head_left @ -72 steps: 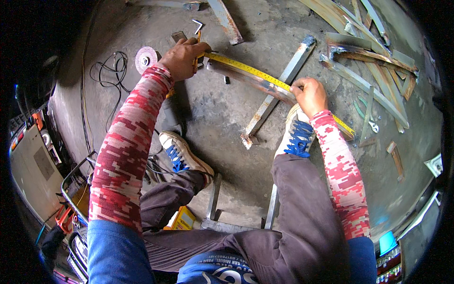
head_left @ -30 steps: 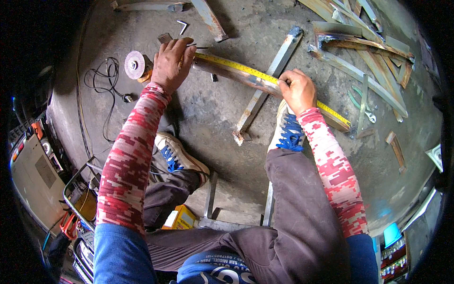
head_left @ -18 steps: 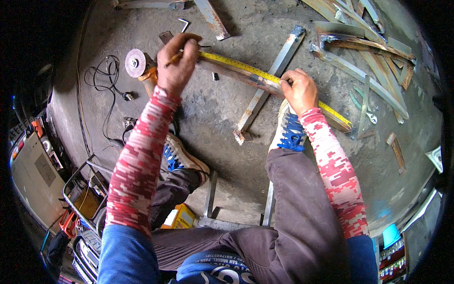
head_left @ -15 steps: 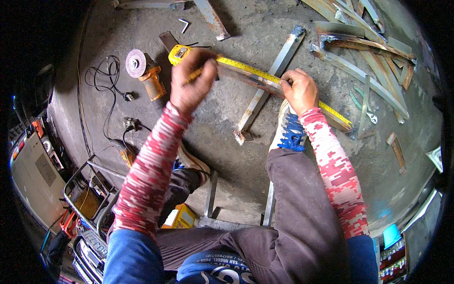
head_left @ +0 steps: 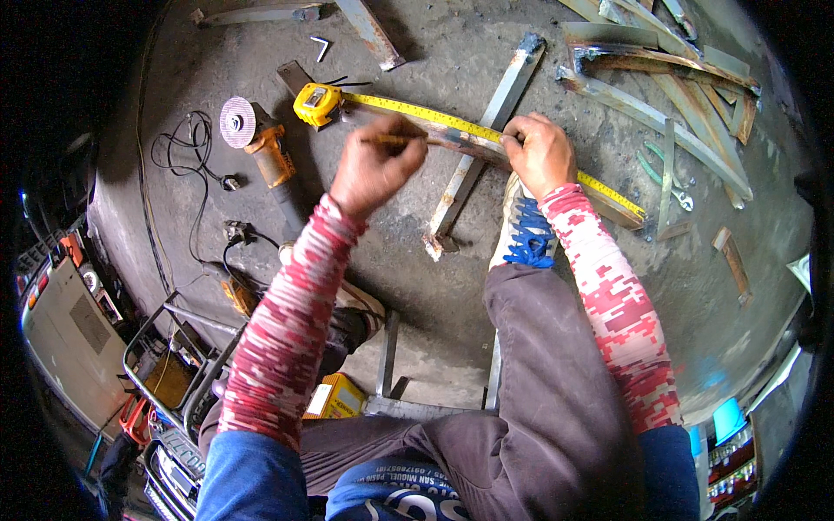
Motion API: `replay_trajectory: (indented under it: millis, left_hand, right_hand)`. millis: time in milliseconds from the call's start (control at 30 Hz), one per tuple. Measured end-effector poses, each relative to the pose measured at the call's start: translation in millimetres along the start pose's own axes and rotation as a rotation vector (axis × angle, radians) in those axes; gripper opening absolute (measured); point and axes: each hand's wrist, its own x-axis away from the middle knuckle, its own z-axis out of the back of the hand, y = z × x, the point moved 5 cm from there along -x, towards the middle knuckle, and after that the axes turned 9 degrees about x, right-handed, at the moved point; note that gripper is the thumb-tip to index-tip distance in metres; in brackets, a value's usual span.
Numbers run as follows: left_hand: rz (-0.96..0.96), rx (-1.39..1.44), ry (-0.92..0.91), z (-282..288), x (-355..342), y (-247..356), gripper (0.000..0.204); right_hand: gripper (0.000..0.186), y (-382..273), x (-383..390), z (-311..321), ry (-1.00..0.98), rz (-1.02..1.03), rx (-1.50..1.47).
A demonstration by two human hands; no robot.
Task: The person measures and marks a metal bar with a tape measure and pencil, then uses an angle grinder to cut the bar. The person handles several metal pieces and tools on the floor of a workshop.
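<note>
Tape (head_left: 426, 112) at right hand (head_left: 540, 154) fingertips (head_left: 514, 132) — stick (head_left: 386, 139) in left hand (head_left: 375, 169).

open floor (head_left: 426, 300) between shoes (head_left: 526, 231), tape measure (head_left: 443, 116) blocking ahead

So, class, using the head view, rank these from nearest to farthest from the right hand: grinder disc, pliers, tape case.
From the right hand:
1. Pliers, to its right.
2. Tape case, to its left.
3. Grinder disc, farther left.
</note>
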Motion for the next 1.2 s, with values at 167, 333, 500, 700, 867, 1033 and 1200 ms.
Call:
replay_trajectory:
  millis: [167, 333, 500, 700, 867, 1033, 1200]
  left_hand:
    - [0.008, -0.158, -0.018, 13, -34, 16, 0.019]
    - [-0.145, -0.291, -0.008, 3, -26, 16, 0.018]
    - [-0.089, -0.199, 0.092, -2, -14, -4, 0.017]
    - [-0.155, -0.184, 0.071, -5, -14, -3, 0.017]
    - [-0.144, -0.195, 0.062, -7, -16, -1, 0.017]
    - [-0.165, -0.274, 0.072, -9, -16, 4, 0.016]
    - [-0.194, -0.364, 0.034, -11, -27, 17, 0.015]
  right_hand:
    - [0.004, 0, 0, 0, -0.004, -0.01, 0.011]
    - [0.005, 0, 1, 0, -0.003, 0.003, 0.002]
    - [0.005, 0, 2, 1, 0.028, 0.019, 0.02]
    - [0.006, 0, 2, 1, 0.037, 0.021, 0.018]
    - [0.006, 1, 2, 1, 0.032, 0.019, 0.006]
    - [0.007, 1, 2, 1, 0.024, 0.023, 0.012]
    - [0.007, 0, 2, 1, 0.025, 0.02, 0.006]
